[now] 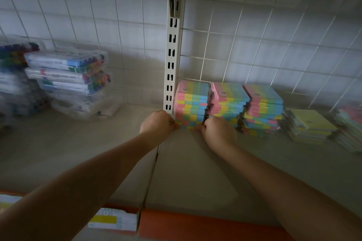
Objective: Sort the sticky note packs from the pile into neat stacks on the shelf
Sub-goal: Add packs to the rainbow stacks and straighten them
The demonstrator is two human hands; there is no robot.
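Sticky note packs (191,101) form three striped stacks, two hands (157,124) gripping one.

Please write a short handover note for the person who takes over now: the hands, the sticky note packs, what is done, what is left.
Left hand and right hand each pinch a bottom corner of the leftmost stack by the slotted upright.
Done: three tall multicolour stacks stand on the shelf; middle stack, third stack.
Left: square the leftmost stack; the yellow stack looks uneven. No pile is in view.
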